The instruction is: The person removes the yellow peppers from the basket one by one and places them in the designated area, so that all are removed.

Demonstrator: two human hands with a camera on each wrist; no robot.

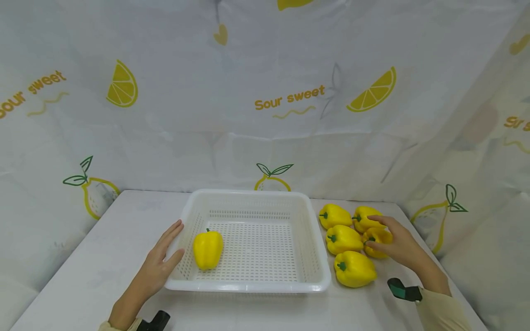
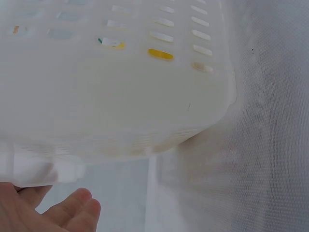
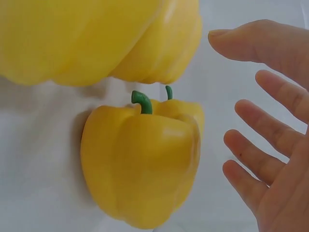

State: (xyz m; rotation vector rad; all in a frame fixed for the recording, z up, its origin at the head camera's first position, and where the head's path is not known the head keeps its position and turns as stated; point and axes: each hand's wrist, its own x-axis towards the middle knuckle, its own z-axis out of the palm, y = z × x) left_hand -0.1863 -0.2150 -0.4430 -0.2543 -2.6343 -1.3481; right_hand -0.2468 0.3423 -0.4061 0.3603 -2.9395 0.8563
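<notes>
A white plastic basket (image 1: 248,288) with slotted walls stands on the table, with one yellow bell pepper (image 1: 208,250) at its left side, stem pointing away. My left hand (image 1: 155,264) rests at the left rim, its fingers fairly straight; the left wrist view shows fingertips (image 2: 84,205) by the basket's edge. Over the pepper cluster's right side, my right hand (image 1: 399,241) is spread around a bell pepper (image 1: 383,236), partly covering it. In the right wrist view, thumb and fingers stand apart from the nearest bell pepper (image 3: 145,159), holding nothing.
Right of the basket lie more yellow peppers: two at the back (image 1: 334,216), one in the middle (image 1: 344,239) and one in front (image 1: 355,269). The white table (image 1: 99,262) ends against a lemon-printed cloth (image 1: 186,115) hanging behind and at the sides.
</notes>
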